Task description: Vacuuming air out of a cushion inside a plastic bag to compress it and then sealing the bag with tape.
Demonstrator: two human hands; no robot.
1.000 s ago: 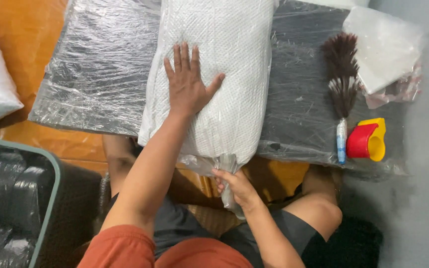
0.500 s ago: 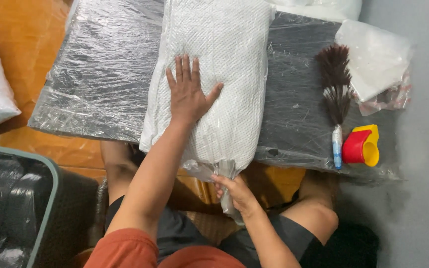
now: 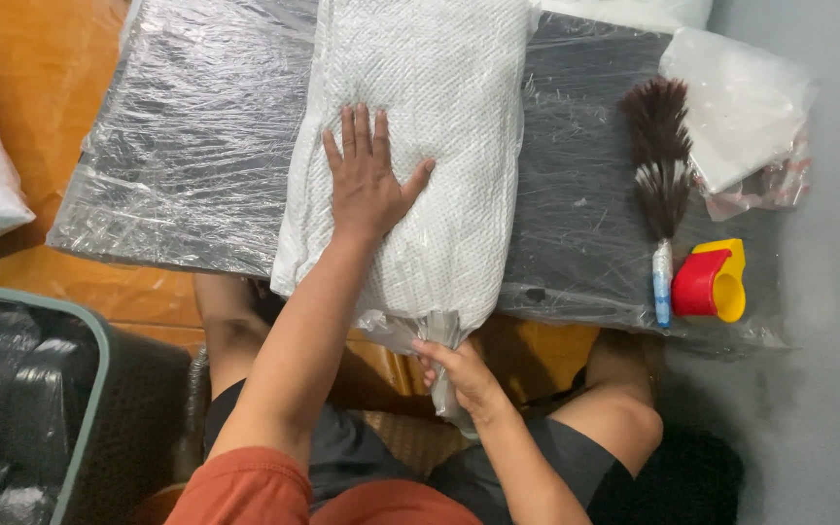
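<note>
Presently, the left hand (image 3: 369, 182) is pressing flat, fingers spread, on the white pillow (image 3: 420, 136); the right hand (image 3: 459, 369) is gripping the pillow's bunched plastic wrap (image 3: 442, 335) below it.

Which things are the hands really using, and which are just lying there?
In use:
left hand, pressing flat on the white pillow
right hand, gripping the bunched plastic bag neck

Lying about:
feather duster
red and yellow tape dispenser
clear bag
plastic-wrapped black board underneath
dark bin
</note>
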